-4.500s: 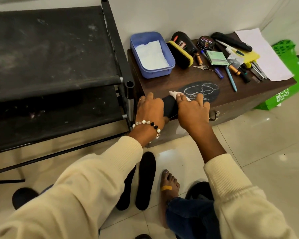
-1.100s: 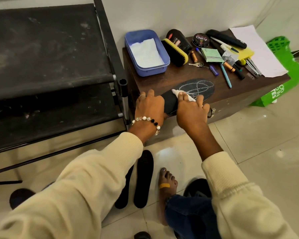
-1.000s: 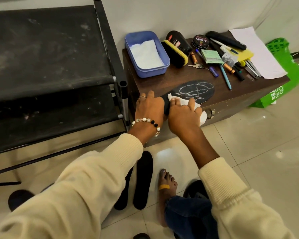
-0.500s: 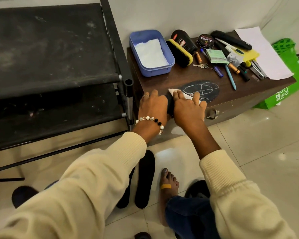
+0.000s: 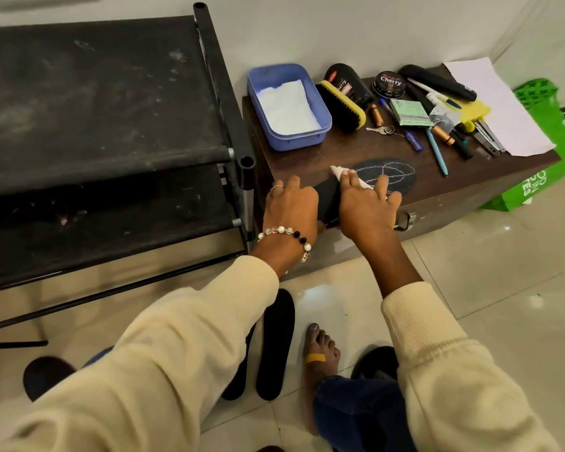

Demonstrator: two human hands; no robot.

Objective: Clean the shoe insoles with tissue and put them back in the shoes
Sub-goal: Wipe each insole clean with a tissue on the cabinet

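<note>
Nearest, two black insoles [image 5: 274, 345] lie on the floor. Beyond them, the left hand [image 5: 291, 203] presses flat-fingered on the heel of a patterned insole [image 5: 385, 176] on the counter [image 5: 356, 148], while the right hand [image 5: 366, 203] presses a tissue [image 5: 338, 171] onto it with extended fingers. Farther back sits a blue tub [image 5: 289, 106].

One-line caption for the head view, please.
Left hand steadies a black insole on the wooden chest while the right hand presses a tissue onto it.
</note>
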